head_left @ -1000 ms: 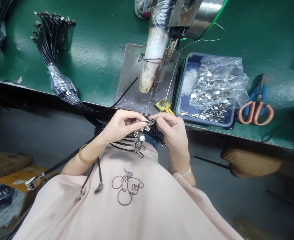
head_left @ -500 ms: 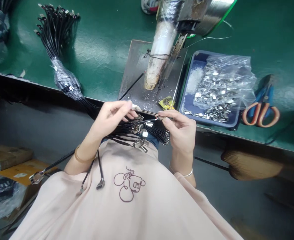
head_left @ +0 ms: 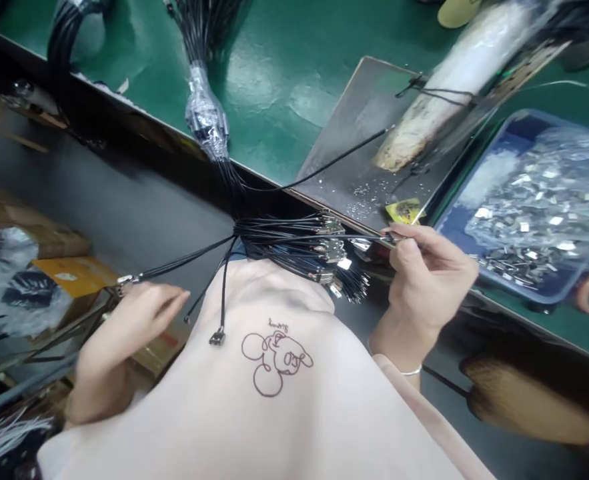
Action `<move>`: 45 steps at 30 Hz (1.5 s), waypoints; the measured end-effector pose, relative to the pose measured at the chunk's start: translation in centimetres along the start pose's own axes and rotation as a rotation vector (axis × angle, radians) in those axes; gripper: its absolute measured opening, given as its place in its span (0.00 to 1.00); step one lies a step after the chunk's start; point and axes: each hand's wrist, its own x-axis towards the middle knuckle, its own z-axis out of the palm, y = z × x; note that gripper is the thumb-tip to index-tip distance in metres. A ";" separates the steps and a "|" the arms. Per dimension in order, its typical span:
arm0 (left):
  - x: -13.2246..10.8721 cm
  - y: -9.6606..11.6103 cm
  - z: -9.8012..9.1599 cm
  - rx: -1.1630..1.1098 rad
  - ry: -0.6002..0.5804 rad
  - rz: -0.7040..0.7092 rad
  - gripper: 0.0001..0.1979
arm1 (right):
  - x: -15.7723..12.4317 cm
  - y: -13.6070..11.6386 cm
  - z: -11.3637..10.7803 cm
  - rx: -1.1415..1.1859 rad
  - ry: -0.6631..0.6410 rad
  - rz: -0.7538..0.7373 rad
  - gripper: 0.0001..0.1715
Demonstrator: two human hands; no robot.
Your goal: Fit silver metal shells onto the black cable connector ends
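My right hand (head_left: 427, 280) pinches the end of a black cable (head_left: 354, 237) between thumb and forefinger, beside the plate's front edge. That cable runs left over a bundle of black cables (head_left: 279, 230) with metal connectors (head_left: 331, 243) at their right ends, lying across my lap. My left hand (head_left: 139, 327) is away at the left, slightly blurred, its fingers loosely stretched to the right with nothing visible in them. Just above its knuckles are the metal connectors (head_left: 125, 283) of a few cables pointing left. One cable with a connector (head_left: 217, 337) hangs over my shirt.
On the green table (head_left: 274, 73) are a grey plate (head_left: 347, 127) with metal specks, a plastic-wrapped white cylinder (head_left: 454, 93), a yellow scrap (head_left: 405, 211) and a blue tray (head_left: 517, 287) of small metal parts. A wrapped cable bunch (head_left: 207, 120) crosses the edge. Boxes (head_left: 77, 273) stand left.
My left hand has moved from the cable bundle down to the left. My right hand keeps its pinch on the cable end. The view has turned and shifted left, so the table items appear farther right.
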 end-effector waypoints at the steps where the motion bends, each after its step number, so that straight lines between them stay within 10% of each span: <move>1: 0.4 -1.2 0.9 0.124 0.040 -0.069 0.18 | 0.0 -0.2 0.1 0.008 0.015 -0.009 0.10; 2: 1.0 -2.2 1.8 0.169 0.132 -0.129 0.14 | 0.1 -0.3 0.2 0.012 0.031 -0.020 0.10; 7: 6.9 -3.1 6.1 0.026 0.370 0.044 0.59 | 0.0 -0.5 0.2 0.000 0.052 -0.087 0.12; 14: 14.5 5.5 7.5 -0.167 0.131 0.704 0.47 | -1.0 -1.9 -0.5 0.001 -0.074 -0.184 0.06; 23: 16.6 12.5 6.1 -0.124 -0.382 0.736 0.08 | -0.4 -2.5 -1.9 -0.123 -0.085 -0.096 0.14; 31: 17.3 11.2 6.4 -0.437 -0.388 0.738 0.45 | 0.1 -2.0 -2.0 -0.116 -0.120 0.000 0.17; 45: 18.7 11.0 5.2 -0.943 -0.681 0.448 0.37 | 1.2 -1.6 -0.5 -0.110 -0.106 0.065 0.19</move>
